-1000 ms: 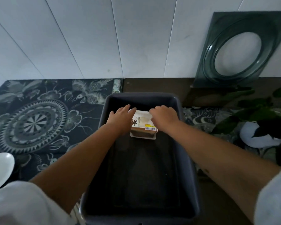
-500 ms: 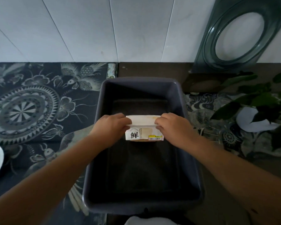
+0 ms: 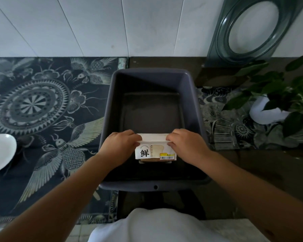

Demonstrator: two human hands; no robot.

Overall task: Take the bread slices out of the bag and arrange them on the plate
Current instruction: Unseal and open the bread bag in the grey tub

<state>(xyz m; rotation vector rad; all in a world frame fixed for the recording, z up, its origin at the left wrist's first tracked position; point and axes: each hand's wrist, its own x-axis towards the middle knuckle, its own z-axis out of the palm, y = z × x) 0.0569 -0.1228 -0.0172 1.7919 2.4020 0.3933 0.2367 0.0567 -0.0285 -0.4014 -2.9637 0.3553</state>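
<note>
White wall tiles [image 3: 94, 27] back a counter spread with a dark patterned cloth [image 3: 42, 109]. Centre: grey plastic tub [image 3: 196, 109], with the bread bag [image 3: 155, 151] held above its near half. Left hand [image 3: 120, 147] and right hand [image 3: 187, 145] each pinch one end of the bag's folded top. Far left: white plate [image 3: 0, 152], well apart from the tub. Right: potted plant [image 3: 273, 95].

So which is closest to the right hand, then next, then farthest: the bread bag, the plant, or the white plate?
1. Bread bag: held by the right hand.
2. Plant: off to the right.
3. White plate: far left edge.
</note>
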